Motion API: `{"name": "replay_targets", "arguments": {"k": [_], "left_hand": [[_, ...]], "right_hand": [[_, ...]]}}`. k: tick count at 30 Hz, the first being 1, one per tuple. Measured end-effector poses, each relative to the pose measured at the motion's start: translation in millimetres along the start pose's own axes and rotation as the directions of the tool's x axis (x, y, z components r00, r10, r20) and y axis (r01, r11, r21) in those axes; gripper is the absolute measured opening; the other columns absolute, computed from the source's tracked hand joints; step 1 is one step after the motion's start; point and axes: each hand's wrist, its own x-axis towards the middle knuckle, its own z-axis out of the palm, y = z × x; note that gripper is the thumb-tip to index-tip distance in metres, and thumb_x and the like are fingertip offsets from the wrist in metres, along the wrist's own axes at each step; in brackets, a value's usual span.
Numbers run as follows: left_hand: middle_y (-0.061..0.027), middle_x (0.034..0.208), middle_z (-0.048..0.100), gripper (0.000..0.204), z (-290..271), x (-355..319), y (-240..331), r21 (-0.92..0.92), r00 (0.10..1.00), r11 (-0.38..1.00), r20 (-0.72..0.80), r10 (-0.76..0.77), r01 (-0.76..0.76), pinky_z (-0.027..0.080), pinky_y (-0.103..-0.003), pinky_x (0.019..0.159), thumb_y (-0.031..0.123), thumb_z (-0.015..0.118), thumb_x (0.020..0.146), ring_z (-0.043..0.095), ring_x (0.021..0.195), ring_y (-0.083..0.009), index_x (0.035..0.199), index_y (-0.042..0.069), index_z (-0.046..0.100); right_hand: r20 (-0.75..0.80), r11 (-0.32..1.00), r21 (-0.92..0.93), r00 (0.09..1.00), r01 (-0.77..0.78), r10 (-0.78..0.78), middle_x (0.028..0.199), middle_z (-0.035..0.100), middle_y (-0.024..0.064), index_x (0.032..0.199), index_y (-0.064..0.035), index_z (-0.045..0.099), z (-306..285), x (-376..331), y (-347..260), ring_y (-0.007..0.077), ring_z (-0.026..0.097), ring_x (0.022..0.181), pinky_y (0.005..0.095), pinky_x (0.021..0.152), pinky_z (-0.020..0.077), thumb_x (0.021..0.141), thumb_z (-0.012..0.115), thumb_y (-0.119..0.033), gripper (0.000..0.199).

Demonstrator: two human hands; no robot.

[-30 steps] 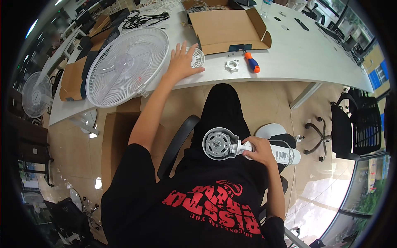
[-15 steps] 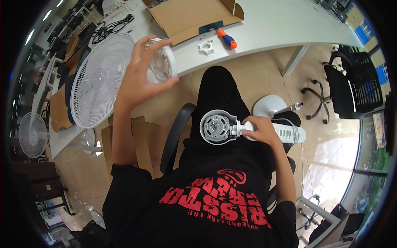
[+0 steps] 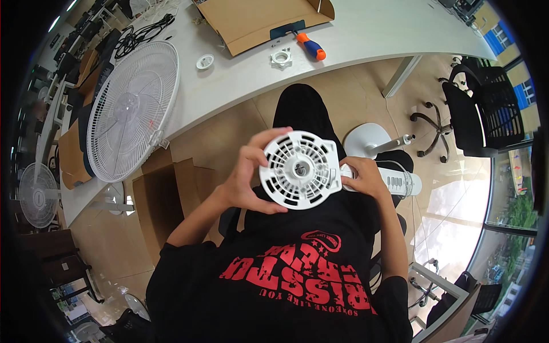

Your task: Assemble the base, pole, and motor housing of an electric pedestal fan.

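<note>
My left hand grips the rim of a round white slotted motor cover from its left side, fingers above and thumb below. The cover sits over my lap, right where the fan's motor housing is, and hides it. I cannot tell whether the two touch. My right hand is wrapped round the neck of the white fan body, just right of the cover. Its button panel and a loop of cable show beyond my right hand.
On the white table lie a large fan grille, a small round white cap, a white ring nut, an orange-and-blue screwdriver and a cardboard box. A fan base and an open carton stand below.
My left hand has brought the motor cover from beside the table edge down and right, over the motor housing. The small cap on the table is uncovered. My right hand keeps its hold.
</note>
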Motion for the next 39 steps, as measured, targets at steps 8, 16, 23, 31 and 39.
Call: {"name": "replay_targets", "arguments": {"k": [8,16,23,31,39], "left_hand": [[-0.0278,0.156,0.032,0.081,5,-23,-31,0.036,0.998,0.999,0.052,-0.033,0.031,0.032,-0.059,0.124,0.014,0.101,0.063,0.031,0.154,-0.0505,0.114,0.014,0.038],[-0.0267,0.156,0.032,0.080,-1,-30,-40,0.077,0.991,0.991,0.073,-0.111,0.105,0.031,-0.057,0.125,0.013,0.100,0.064,0.032,0.154,-0.0489,0.115,0.013,0.038],[-0.0254,0.156,0.033,0.079,5,-45,-56,0.047,0.985,0.988,0.085,-0.152,0.149,0.029,-0.056,0.127,0.011,0.099,0.065,0.030,0.155,-0.0499,0.113,0.013,0.037],[-0.0269,0.157,0.032,0.077,6,-47,-61,0.092,0.980,0.983,0.106,-0.168,0.159,0.031,-0.055,0.126,0.013,0.099,0.065,0.033,0.153,-0.0497,0.110,0.013,0.035],[-0.0251,0.157,0.034,0.075,-3,-36,-62,0.165,0.949,0.963,0.198,-0.244,0.213,0.038,-0.053,0.120,0.018,0.098,0.067,0.039,0.150,-0.0449,0.109,0.013,0.036]], "right_hand": [[-0.020,0.999,0.029,0.999,0.044,-0.043,0.081,0.072,0.0141,0.098,-0.0060,0.075,0,1,1,0.0345,0.069,0.075,0.0427,0.069,0.0513,0.079,0.079,-0.062,0.059],[-0.010,0.999,0.033,0.999,0.039,-0.039,0.082,0.073,0.0145,0.097,-0.0058,0.075,-2,0,0,0.0347,0.070,0.076,0.0424,0.070,0.0526,0.080,0.078,-0.063,0.059],[-0.012,0.999,0.015,1.000,0.028,-0.028,0.082,0.072,0.0138,0.097,-0.0062,0.075,-1,-2,0,0.0345,0.070,0.074,0.0425,0.069,0.0523,0.080,0.077,-0.063,0.060],[-0.023,0.999,0.012,0.999,0.029,-0.029,0.083,0.073,0.0135,0.098,-0.0068,0.075,-1,-4,0,0.0345,0.070,0.075,0.0426,0.069,0.0524,0.080,0.078,-0.063,0.060],[-0.038,0.999,0.044,0.999,0.031,-0.030,0.080,0.068,0.0140,0.099,-0.0072,0.073,2,-4,0,0.0352,0.066,0.073,0.0422,0.066,0.0478,0.080,0.073,-0.068,0.064]]}}
